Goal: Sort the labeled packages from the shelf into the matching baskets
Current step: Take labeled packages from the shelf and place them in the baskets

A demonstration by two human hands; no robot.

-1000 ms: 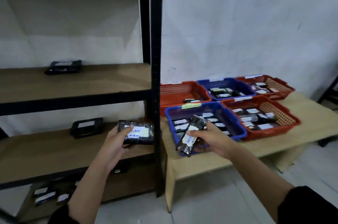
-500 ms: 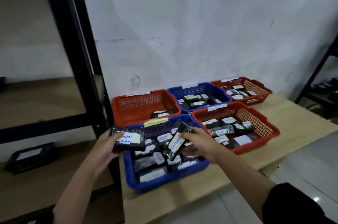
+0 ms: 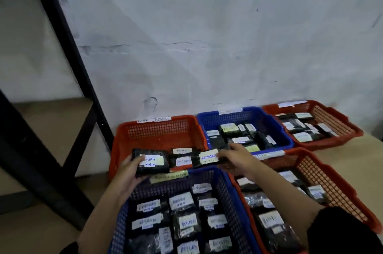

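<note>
The fingers (image 3: pixel 132 162) of the left hand (image 3: pixel 127 173) curl round the left edge of a black package (image 3: pixel 152 161), thumb on top beside its white label, holding it over the front-left corner of the red basket (image 3: pixel 157 129) at the back left. Next to it, inside that basket, lie two more labelled packets (image 3: pixel 182 157). Further right, the right hand (image 3: pixel 236 159) pinches a second black package (image 3: pixel 208 158) by its right end, label facing up, over the same basket's right side; just how those fingers close underneath is hidden. Both packages look light and slightly soft, plastic-wrapped and probably a bit slick, so I would judge that a grip across a short edge, clear of the label, serves best and keeps the writing readable. Nearer the camera sits a blue basket (image 3: pixel 234 197) crowded with labelled packets, and to the right a blue and two red ones, all on the pale tabletop (image 3: pixel 352 150). The black shelf frame (image 3: pixel 68 46) stands at far left.
</note>
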